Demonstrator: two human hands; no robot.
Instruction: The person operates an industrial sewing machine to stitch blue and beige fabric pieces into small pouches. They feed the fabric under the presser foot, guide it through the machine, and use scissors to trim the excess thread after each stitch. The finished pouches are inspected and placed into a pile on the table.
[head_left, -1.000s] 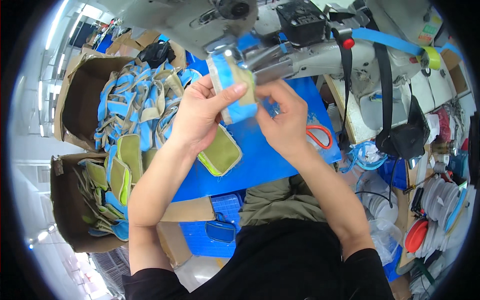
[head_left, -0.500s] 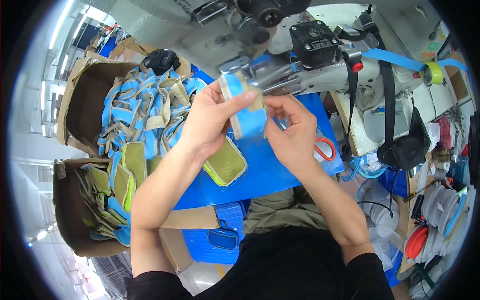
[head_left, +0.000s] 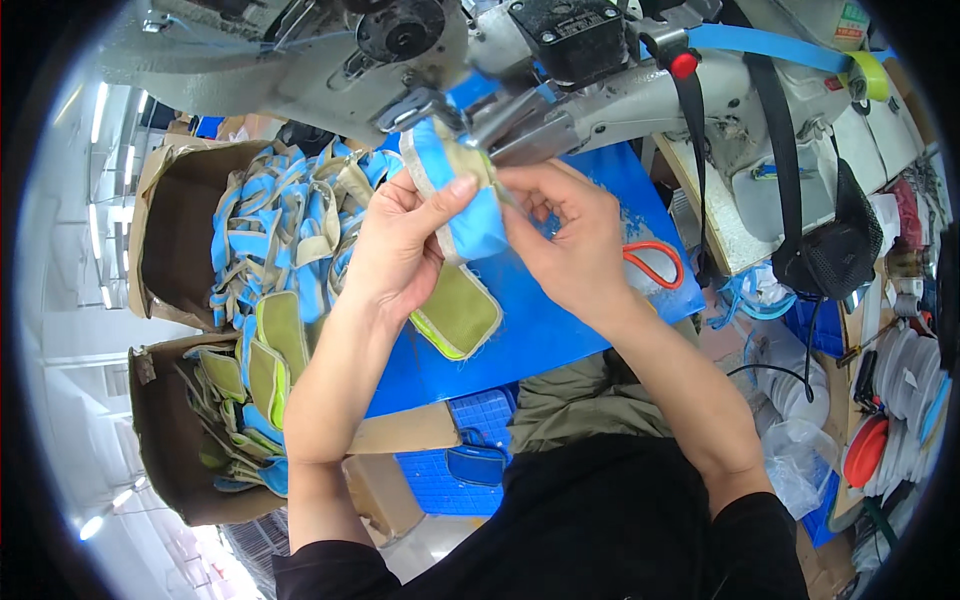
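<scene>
Between my two hands is a blue and beige fabric piece (head_left: 470,222), raised just under the sewing machine head (head_left: 405,35). My left hand (head_left: 405,235) pinches its left side, thumb lying on the blue face. On the right edge, the thumb and fingers of my right hand (head_left: 565,235) are closed on the cloth. The fabric's upper end reaches the machine's metal parts (head_left: 525,125); whether it touches them I cannot tell. Below my left hand, a flat olive-green fabric panel (head_left: 460,315) with frayed edges lies on the blue tabletop (head_left: 400,385).
Blue and beige sewn pieces (head_left: 290,215) heap up at the left by an open cardboard box (head_left: 190,235). A second box (head_left: 160,430) holds green and blue ones. Red-handled scissors (head_left: 655,265) lie right of my right hand. Blue tape (head_left: 770,45) runs along the machine.
The view has shifted, so the machine sits further left and higher in it. Both hands still grip the fabric piece, which is tilted a little more.
</scene>
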